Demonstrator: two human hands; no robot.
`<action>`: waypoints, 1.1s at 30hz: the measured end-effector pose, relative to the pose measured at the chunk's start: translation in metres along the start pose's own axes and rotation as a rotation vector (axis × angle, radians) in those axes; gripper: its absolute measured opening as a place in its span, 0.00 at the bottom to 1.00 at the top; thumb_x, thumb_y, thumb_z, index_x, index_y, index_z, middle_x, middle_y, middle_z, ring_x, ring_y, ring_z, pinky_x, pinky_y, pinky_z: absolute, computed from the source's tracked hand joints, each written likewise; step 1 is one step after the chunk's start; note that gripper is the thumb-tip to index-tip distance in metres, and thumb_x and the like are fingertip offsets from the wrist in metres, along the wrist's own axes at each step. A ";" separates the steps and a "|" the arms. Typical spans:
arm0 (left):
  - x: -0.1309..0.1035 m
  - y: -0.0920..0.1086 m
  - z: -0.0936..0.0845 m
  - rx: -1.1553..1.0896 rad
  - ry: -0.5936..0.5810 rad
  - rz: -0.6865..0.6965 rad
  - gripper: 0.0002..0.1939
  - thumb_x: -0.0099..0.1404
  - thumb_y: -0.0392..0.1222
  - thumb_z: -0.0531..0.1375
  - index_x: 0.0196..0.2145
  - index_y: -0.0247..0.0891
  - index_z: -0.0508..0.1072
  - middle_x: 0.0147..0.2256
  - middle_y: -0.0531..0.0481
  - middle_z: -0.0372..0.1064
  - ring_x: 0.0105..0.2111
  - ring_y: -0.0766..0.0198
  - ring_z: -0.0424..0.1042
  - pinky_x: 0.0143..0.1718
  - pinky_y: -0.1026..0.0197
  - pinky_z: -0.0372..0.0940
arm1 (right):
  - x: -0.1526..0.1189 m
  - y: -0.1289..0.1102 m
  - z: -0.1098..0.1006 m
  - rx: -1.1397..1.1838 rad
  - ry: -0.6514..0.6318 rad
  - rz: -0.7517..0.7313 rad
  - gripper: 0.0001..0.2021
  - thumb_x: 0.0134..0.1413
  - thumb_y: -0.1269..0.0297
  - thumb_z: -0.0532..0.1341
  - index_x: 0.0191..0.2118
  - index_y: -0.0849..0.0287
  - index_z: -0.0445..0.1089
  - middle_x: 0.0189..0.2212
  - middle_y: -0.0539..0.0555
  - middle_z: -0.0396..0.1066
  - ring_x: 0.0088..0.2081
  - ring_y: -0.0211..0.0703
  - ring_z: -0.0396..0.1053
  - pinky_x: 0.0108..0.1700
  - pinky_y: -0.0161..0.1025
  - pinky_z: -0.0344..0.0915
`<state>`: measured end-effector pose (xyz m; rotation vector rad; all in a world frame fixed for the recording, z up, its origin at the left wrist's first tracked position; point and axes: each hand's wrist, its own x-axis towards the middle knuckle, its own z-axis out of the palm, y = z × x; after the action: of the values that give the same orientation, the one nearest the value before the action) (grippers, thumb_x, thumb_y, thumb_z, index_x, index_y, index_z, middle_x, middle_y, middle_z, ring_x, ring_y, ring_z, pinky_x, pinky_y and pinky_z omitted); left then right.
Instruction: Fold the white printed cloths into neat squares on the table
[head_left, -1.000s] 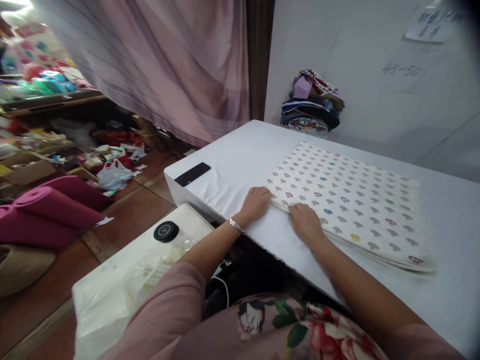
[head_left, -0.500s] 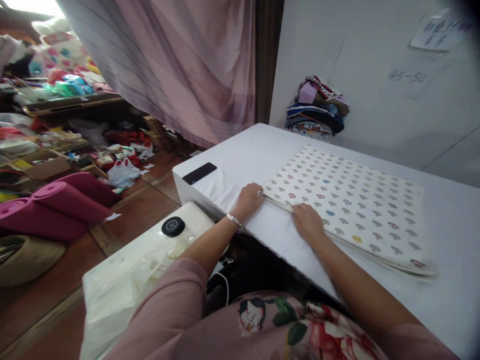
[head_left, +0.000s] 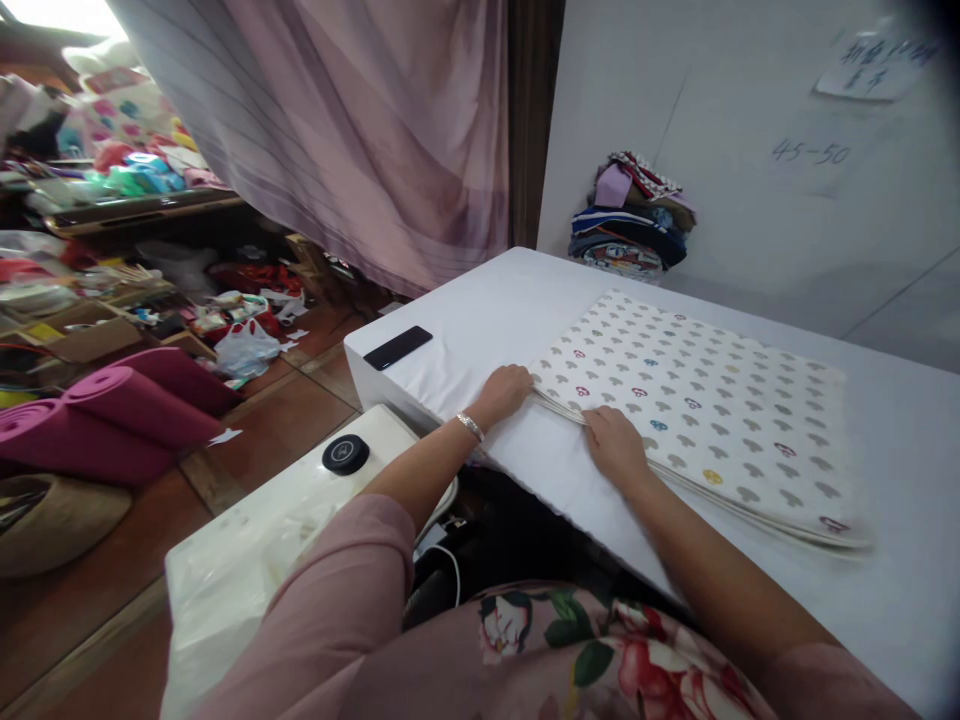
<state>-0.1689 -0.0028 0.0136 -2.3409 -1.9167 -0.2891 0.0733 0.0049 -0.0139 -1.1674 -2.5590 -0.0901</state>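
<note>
Right hand (head_left: 616, 450) rests on the near edge of the folded white cotton cloth printed with grey mushrooms (head_left: 697, 400); left hand (head_left: 506, 392) touches its near left corner. Fingers lie close together on both; whether the thumbs pinch underneath cannot be told. Cloth lies flat on the white sheet-covered table (head_left: 480, 325). Uneven pulling could misalign its stacked layers; dragging could ruck the already creased cover near the flat black phone (head_left: 397, 347).

Black phone (head_left: 398, 347) lying flat, stack of folded clothes (head_left: 630, 222), pink curtain (head_left: 390, 130), magenta rolls (head_left: 124, 415) on tiled floor (head_left: 266, 420)
</note>
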 end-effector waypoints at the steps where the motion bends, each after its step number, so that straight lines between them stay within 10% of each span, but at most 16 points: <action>1: 0.000 -0.001 0.000 0.019 -0.005 0.017 0.12 0.68 0.36 0.48 0.36 0.36 0.72 0.37 0.45 0.70 0.40 0.59 0.67 0.42 0.57 0.60 | 0.000 0.000 0.000 0.001 -0.002 0.001 0.12 0.60 0.69 0.52 0.46 0.60 0.69 0.41 0.57 0.68 0.42 0.46 0.61 0.43 0.39 0.56; 9: -0.005 -0.009 0.003 0.016 0.002 0.074 0.12 0.67 0.33 0.47 0.39 0.38 0.70 0.40 0.44 0.68 0.42 0.58 0.66 0.40 0.58 0.61 | 0.000 -0.001 -0.002 0.008 -0.015 0.006 0.12 0.60 0.69 0.51 0.45 0.59 0.69 0.40 0.57 0.68 0.42 0.46 0.62 0.43 0.40 0.56; 20: -0.005 0.010 -0.003 -0.375 0.052 -0.537 0.10 0.58 0.34 0.55 0.39 0.39 0.65 0.36 0.48 0.70 0.35 0.59 0.68 0.34 0.59 0.62 | 0.000 0.000 -0.003 0.016 -0.018 0.002 0.14 0.62 0.68 0.50 0.47 0.58 0.70 0.40 0.57 0.68 0.42 0.46 0.61 0.42 0.39 0.57; 33: -0.003 0.001 -0.012 -0.124 -0.135 -0.204 0.15 0.56 0.26 0.50 0.35 0.40 0.72 0.39 0.48 0.68 0.34 0.61 0.69 0.34 0.61 0.62 | -0.001 0.001 -0.004 -0.006 -0.043 -0.065 0.20 0.62 0.70 0.47 0.55 0.50 0.66 0.37 0.55 0.67 0.37 0.45 0.61 0.38 0.39 0.55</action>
<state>-0.1695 -0.0080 0.0243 -2.2951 -2.2686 -0.2813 0.0754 0.0039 -0.0101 -1.1004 -2.6358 -0.0894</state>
